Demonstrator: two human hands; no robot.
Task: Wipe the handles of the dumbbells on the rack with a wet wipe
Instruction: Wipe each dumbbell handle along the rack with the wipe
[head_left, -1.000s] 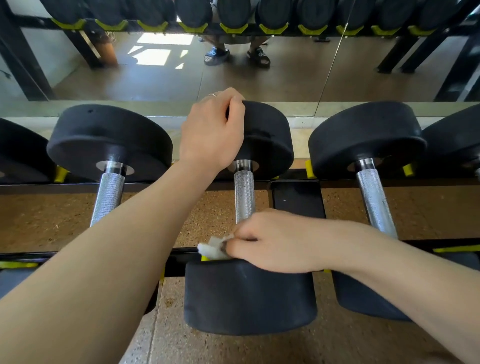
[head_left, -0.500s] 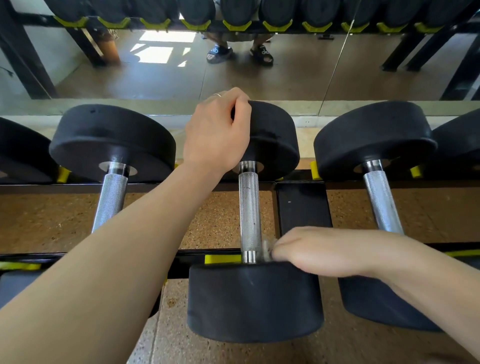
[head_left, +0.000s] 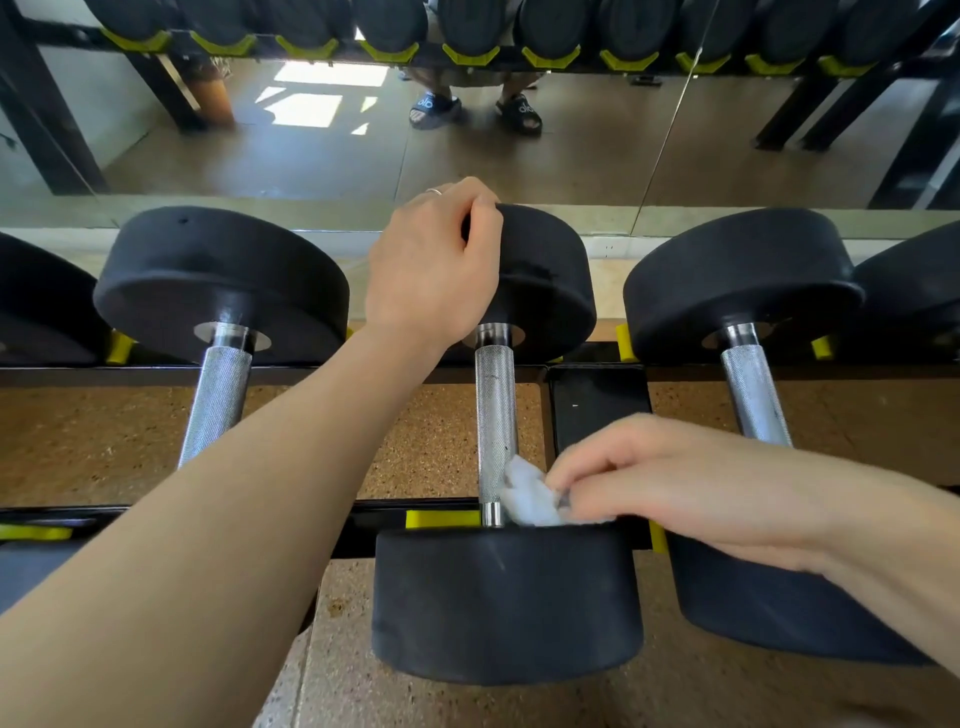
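Wet wipe (head_left: 527, 496) pinched in right grip (head_left: 670, 488), touching handle (head_left: 496, 415).

A gym's free-weights area: black dumbbells (head_left: 506, 597) lay w/ knurled handles across a rack (head_left: 156, 375) w/ yellow cradles, before a wall mirror (head_left: 311, 156).

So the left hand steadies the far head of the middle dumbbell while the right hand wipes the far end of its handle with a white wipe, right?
Not quite. The head view shows the right hand pressing the white wipe to the near end of the handle, beside the near head. The left hand does rest on the far head of the middle dumbbell.
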